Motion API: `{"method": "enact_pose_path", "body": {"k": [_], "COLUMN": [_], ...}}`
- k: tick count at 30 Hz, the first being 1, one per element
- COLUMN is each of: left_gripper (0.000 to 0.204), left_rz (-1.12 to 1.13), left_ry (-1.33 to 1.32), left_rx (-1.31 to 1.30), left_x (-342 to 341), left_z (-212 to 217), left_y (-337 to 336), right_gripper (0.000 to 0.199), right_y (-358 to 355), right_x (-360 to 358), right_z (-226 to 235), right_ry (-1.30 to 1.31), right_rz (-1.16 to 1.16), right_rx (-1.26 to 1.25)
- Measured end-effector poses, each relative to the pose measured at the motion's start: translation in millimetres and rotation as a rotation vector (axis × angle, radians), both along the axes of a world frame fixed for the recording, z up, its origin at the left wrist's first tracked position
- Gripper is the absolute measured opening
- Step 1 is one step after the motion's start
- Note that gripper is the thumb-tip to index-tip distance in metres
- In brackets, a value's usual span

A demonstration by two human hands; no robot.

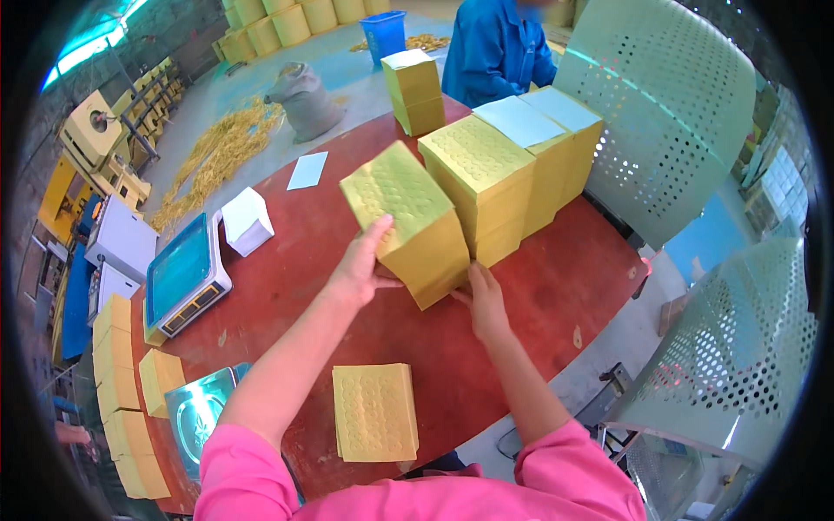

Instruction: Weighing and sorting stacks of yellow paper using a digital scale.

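Between my two hands is a tall block of yellow embossed paper (pixel 426 234), tilted over the red table. My left hand (pixel 363 265) grips its near left side, with the thumb on the embossed top. At its lower right corner my right hand (pixel 485 295) closes on the block, its fingertips partly hidden underneath. Just right of the held block stands a row of similar paper stacks (pixel 486 195), some topped with white sheets (pixel 519 122). A low embossed stack (pixel 375 412) lies near the table's front edge.
On the left of the red table (pixel 287 339) are a digital scale (pixel 184 276), a white paper stack (pixel 247 221) and a shiny metal pan (pixel 198 412). Perforated metal guards (pixel 660 113) rise at the right. A person in blue (pixel 495 52) is across the table.
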State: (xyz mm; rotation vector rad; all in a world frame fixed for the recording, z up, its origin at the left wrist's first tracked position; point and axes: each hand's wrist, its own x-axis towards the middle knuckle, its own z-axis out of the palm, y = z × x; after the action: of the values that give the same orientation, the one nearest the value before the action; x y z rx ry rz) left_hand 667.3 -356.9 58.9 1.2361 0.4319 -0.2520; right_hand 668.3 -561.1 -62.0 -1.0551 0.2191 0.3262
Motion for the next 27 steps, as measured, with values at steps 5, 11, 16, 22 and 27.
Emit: {"method": "enact_pose_path", "body": {"k": [5, 11, 16, 22, 27], "left_gripper": [0.071, 0.07, 0.085, 0.067, 0.046], "left_rz": [0.083, -0.004, -0.007, 0.209, 0.626], "left_ry": [-0.045, -0.211, -0.431, -0.283, -0.15], "left_rx": [0.177, -0.061, 0.278, 0.12, 0.395], "left_x": [10.6, -11.6, -80.2, -297.7, -495.7], "left_z": [2.3, 8.1, 4.7, 36.1, 7.1], "left_y": [-9.1, -20.2, -3.6, 133.8, 219.2], "right_gripper": [0.053, 0.043, 0.041, 0.031, 0.032], "right_y": [17.6, 8.5, -8.7, 64.6, 151.2], "right_x": [-53.6, -45.8, -105.6, -188.6, -271.8], "right_z": [-8.4, -4.6, 47.8, 136.5, 141.8], "right_ry": [-0.468, -0.544, -0.431, -0.58, -0.642], "right_rz": [-0.049, 0.24, 0.029, 0.236, 0.634], "right_rx": [-0.385, -0.541, -0.35, -0.279, -0.102]}}
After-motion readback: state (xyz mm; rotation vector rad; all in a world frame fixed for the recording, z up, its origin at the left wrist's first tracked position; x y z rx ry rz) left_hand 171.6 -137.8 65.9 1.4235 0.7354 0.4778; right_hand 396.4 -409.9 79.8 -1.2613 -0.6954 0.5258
